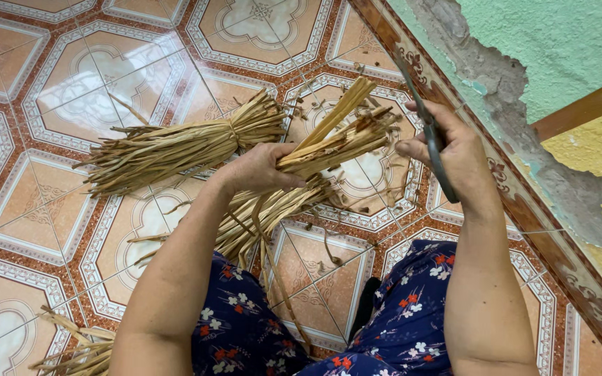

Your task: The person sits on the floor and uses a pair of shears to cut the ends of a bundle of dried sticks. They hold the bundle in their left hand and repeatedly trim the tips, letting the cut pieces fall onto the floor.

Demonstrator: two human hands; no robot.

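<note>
We hold a bundle of dried plant strips (329, 143) in our left hand (259, 170), raised above the patterned tile floor (43, 216) in front of our knees. The strips look light, dry and fairly stiff, the sort that will splinter or snap sooner than bend, and loose ones would likely slide out of a slack hold. We judge the best place to take them is around the middle of the bunch, where they lie packed together, which is where the left hand has them: its grip is wrapped closed about the bundle, thumb over the top, with the cut ends fanning out toward the wall (566, 49) and the long tails hanging down between our legs.

Our right hand (454, 157) is curled about a pair of dark scissors (430, 132), fingers through or against the handles; the blades point up and away, just beside the bundle's ends. We cannot tell whether the blades stand apart.

A second, tied sheaf (175, 146) lies on the floor beyond the left hand, with short offcuts (367, 205) scattered beneath.
</note>
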